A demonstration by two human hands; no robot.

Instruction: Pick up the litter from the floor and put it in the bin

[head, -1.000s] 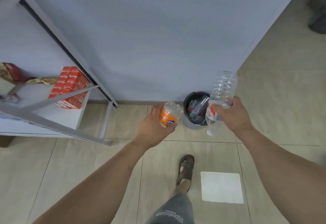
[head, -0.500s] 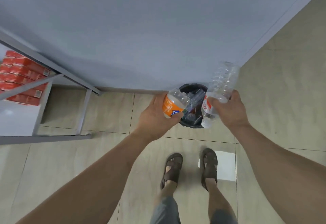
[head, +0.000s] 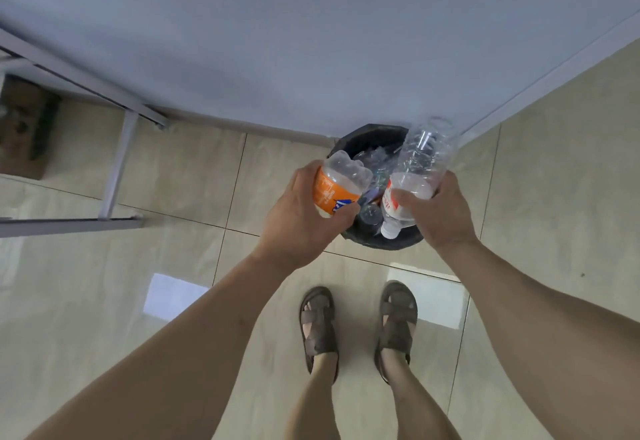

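Note:
My left hand (head: 301, 218) grips an empty bottle with an orange label (head: 337, 183), its base pointing away from me. My right hand (head: 438, 211) grips a clear plastic bottle with a red-and-white label (head: 417, 169), cap end down and white cap near the bin's front rim. Both bottles hang over a round bin lined with a black bag (head: 388, 242), which stands against the wall and holds several crumpled clear bottles.
A pale wall (head: 311, 41) rises right behind the bin. A metal rack frame (head: 114, 169) stands at left with a brown cardboard box (head: 24, 131) beneath it. My sandalled feet (head: 356, 325) stand on beige floor tiles just before the bin.
I have stepped closer and look more steeply down. Both hands have come over the bin's opening with their bottles; the rack has slid off to the left.

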